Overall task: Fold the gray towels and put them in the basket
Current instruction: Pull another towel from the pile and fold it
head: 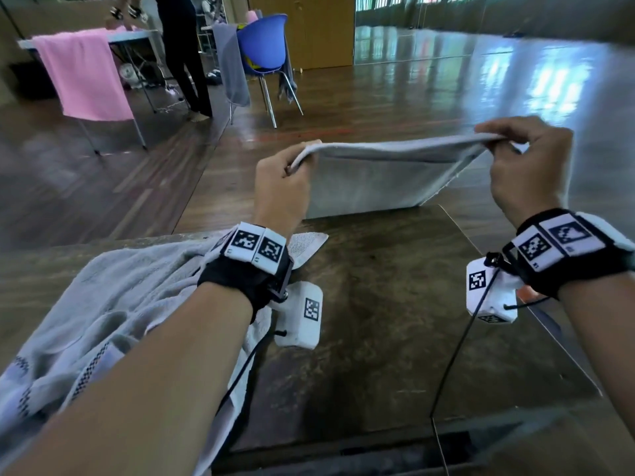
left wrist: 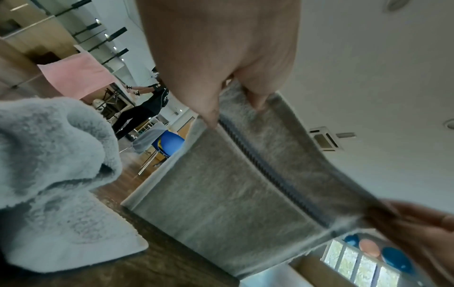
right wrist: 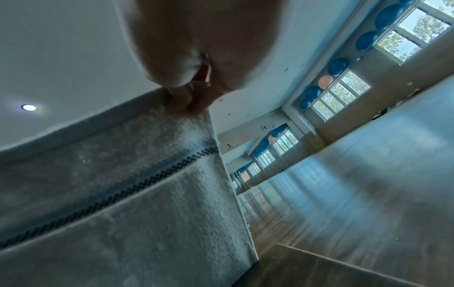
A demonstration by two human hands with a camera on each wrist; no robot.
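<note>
Gray towel held stretched in the air above the far edge of the tabletop, its lower hem hanging at that edge. The left hand pinches one upper corner between curled fingers and thumb; the right hand pinches the opposite corner the same way. A dark zigzag stripe runs parallel to the held edge. A second gray towel lies crumpled and unfolded at the near left corner of the tabletop. No basket is in view. Judged progress: early; folding of the held towel is under way, the second towel and all placing remain.
</note>
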